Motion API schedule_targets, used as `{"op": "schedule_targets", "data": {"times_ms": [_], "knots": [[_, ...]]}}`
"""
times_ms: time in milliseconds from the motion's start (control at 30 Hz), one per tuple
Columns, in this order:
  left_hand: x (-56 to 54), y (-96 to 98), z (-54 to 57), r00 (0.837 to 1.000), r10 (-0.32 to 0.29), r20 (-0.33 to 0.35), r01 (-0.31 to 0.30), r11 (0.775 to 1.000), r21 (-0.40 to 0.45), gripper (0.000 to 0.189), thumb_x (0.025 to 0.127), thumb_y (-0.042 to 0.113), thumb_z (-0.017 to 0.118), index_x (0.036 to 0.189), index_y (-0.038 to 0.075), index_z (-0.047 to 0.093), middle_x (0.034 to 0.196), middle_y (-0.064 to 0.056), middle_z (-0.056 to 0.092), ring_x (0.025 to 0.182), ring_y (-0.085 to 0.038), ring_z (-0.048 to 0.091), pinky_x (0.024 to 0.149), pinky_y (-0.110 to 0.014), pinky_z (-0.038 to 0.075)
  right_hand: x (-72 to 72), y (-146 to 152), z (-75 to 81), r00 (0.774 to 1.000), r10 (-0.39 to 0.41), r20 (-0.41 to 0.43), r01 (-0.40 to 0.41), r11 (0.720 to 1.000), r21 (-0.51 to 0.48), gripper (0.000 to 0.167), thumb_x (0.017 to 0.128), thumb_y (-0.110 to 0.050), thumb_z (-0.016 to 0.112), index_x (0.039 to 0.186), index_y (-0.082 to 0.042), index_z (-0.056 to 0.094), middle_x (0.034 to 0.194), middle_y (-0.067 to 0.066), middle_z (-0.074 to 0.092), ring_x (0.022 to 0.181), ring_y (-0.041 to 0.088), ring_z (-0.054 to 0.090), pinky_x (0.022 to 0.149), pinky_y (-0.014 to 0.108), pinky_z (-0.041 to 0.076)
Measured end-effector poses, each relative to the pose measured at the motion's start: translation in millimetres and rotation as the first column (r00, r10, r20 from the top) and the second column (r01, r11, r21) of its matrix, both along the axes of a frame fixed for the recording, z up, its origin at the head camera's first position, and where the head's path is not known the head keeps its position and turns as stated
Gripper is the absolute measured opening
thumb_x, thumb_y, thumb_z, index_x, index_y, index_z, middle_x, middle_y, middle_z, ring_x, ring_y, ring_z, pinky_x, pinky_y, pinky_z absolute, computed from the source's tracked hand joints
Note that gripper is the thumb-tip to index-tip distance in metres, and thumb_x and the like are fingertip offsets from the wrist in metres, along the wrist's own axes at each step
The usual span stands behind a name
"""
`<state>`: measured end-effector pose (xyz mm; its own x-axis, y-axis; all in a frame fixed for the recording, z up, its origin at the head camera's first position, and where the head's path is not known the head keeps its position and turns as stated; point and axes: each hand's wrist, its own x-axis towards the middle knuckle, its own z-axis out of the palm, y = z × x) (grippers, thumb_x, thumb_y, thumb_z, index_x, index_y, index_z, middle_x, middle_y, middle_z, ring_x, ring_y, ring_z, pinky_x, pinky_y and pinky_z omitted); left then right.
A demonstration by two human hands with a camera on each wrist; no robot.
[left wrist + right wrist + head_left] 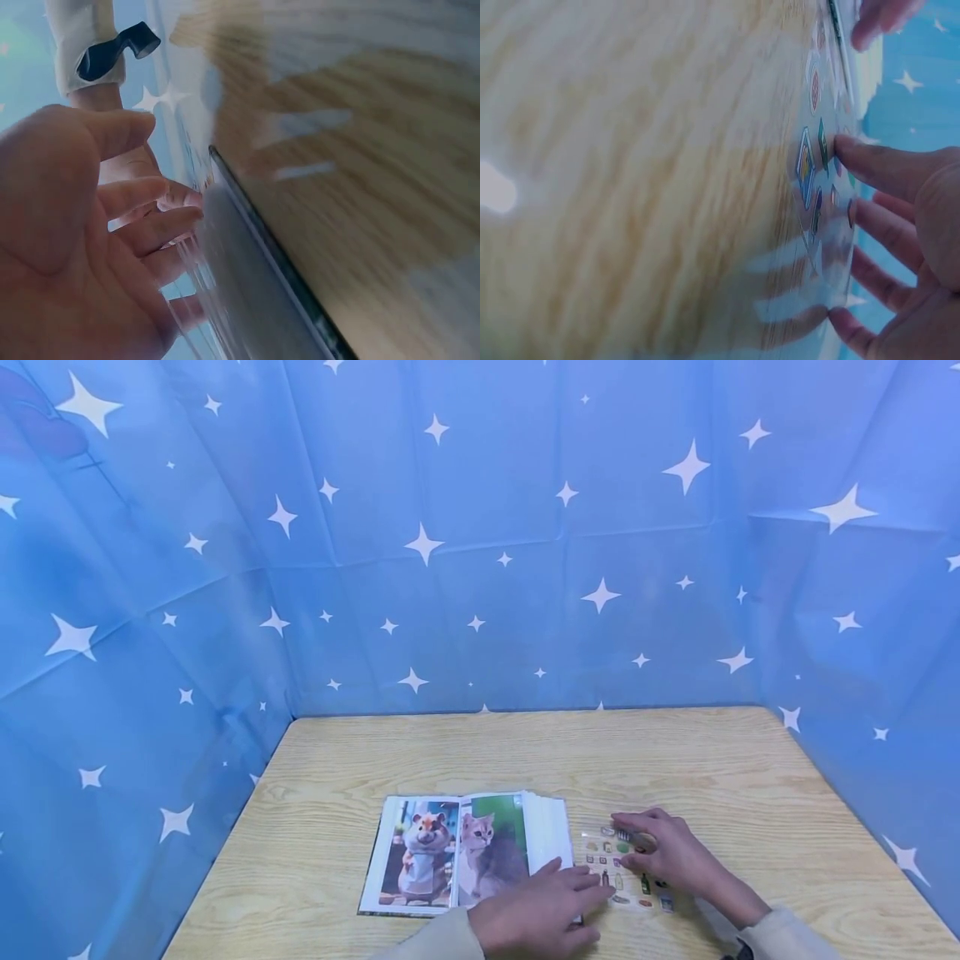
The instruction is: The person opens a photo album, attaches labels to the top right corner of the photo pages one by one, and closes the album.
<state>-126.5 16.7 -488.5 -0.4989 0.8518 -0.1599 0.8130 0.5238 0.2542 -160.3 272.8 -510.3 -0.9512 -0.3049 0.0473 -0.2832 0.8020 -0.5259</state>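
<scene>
A photo album [547, 832] lies spread on the table, with a hamster picture [423, 856] on its left page and a cat picture [495, 831] on the right. Over the album's lower right edge reaches my left hand [540, 906], fingers extended; in the left wrist view its fingertips are near the clear page edges. Just right of the album is a transparent sticker sheet [628, 893] with small food and bottle designs. My right hand [667, 852] is over it, and the right wrist view shows its spread fingers [877, 161] at the sheet's surface, apparently touching it.
The wooden table [315, 760] carries both items near its front side. A blue curtain [495, 627] with white stars hangs behind the table and along its left and right sides. A dark band [742, 952] is on the right wrist.
</scene>
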Motion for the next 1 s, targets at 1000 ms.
{"op": "schedule_targets", "data": {"times_ms": [1000], "knots": [[3.3, 10.3, -5.2, 0.990, -0.044, -0.137, 0.036, 0.997, -0.063, 0.053, 0.100, 0.052, 0.050, 0.148, 0.033, 0.042, 0.142, 0.017, 0.049, 0.134, 0.001, 0.041, 0.115, -0.039, 0.035, -8.8, 2, 11.3, 1.000, -0.002, 0.026, 0.007, 0.986, -0.167, 0.047, 0.089, -0.027, 0.074, 0.130, -0.007, 0.062, 0.121, 0.009, 0.069, 0.099, 0.021, 0.063, 0.082, 0.041, 0.055]]}}
